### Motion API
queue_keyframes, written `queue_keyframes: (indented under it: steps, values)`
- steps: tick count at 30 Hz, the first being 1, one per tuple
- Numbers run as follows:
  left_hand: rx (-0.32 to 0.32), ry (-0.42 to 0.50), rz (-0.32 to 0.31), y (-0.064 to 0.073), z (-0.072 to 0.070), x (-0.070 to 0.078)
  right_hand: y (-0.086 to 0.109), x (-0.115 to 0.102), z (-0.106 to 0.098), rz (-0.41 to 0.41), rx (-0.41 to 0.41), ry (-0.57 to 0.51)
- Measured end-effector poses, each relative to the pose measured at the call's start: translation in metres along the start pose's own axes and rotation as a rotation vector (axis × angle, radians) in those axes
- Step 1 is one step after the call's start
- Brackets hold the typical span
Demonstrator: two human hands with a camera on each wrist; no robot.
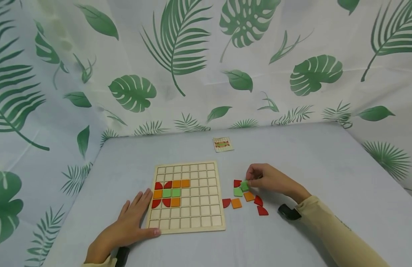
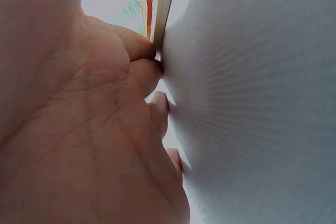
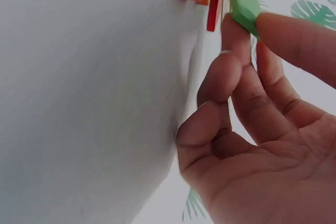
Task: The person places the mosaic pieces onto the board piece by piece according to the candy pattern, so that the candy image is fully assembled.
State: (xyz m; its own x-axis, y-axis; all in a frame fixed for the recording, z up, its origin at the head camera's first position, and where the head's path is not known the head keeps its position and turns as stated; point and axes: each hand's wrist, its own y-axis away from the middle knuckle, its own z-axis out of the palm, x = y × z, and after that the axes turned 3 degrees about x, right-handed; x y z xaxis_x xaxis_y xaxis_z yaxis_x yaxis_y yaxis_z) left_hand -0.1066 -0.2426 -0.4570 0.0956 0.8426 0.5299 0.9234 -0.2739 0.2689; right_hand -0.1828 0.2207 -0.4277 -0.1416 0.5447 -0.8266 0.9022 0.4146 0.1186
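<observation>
While a green square (image 1: 244, 185) is pinched between the thumb and a finger of the right hand (image 1: 274, 180), the wooden board (image 1: 200, 212) is touched along its left side by the left hand (image 1: 130, 222), whose fingers are spread out loosely. Its thumb is put at the near left corner.

Ten flat pieces are held in the board's little boxes. In the third row from the far edge, two red round-edged pieces (image 1: 158, 185) are followed by two orange squares (image 1: 176, 184). In the next row, one orange square is followed by two green squares (image 1: 166, 193). In the row after that, two red pieces are followed by one orange square.

To the right of the board, four loose red pieces (image 1: 262, 210), two loose orange squares (image 1: 236, 203) and a loose green square (image 1: 238, 191) are scattered on the bench (image 1: 292, 148). The pinched square is held just beside the loose green one. Past the board, a small picture card (image 1: 223, 145) is laid.
</observation>
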Motion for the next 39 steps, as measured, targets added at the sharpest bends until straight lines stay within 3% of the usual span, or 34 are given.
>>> queue_keyframes:
  steps: [17,22,33,39]
  values:
    - [0.033,0.069,0.081,0.004,0.003,-0.009,-0.028,-0.026,0.024,0.009,-0.031,-0.090]
    - [0.013,0.079,0.104,0.000,-0.001,-0.009,-0.032,-0.034,0.034,0.016,-0.027,-0.123]
    - [-0.030,0.034,0.127,-0.010,-0.007,-0.009,-0.041,-0.050,0.048,-0.024,0.003,-0.124]
    - [0.000,0.051,0.111,-0.003,-0.013,-0.011,-0.058,-0.062,0.060,-0.025,-0.022,-0.158]
